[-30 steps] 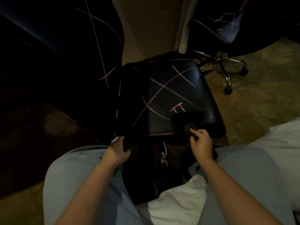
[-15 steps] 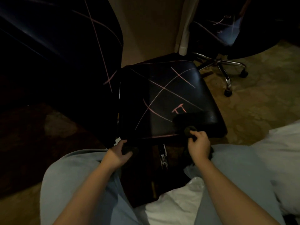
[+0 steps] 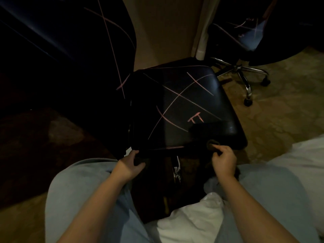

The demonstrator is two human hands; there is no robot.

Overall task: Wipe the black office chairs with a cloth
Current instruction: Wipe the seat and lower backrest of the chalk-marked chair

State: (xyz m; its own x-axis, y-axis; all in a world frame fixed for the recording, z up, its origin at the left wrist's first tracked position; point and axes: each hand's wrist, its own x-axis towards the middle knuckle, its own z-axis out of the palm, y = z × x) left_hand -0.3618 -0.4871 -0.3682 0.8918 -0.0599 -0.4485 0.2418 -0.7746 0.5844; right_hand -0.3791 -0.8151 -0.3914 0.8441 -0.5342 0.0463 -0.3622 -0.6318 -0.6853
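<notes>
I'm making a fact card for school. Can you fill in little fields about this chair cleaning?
chair seat: black, crossed by pink lines
left hand: grips the seat's front edge
right hand: pinches a dark cloth at the seat's front edge
second office chair: behind, to the right, chrome wheeled base
cleaning: pink lines not yet wiped off

patterned floor (image 3: pixel 289 120) bears the near black chair (image 3: pixel 184 106) and a wheeled chair (image 3: pixel 242 69).

Both forearms reach forward; the left hand (image 3: pixel 130 163) grips the chair seat (image 3: pixel 175 111) at its front-left corner, the right hand (image 3: pixel 225 161) pinches the cloth (image 3: pixel 212 143).
</notes>
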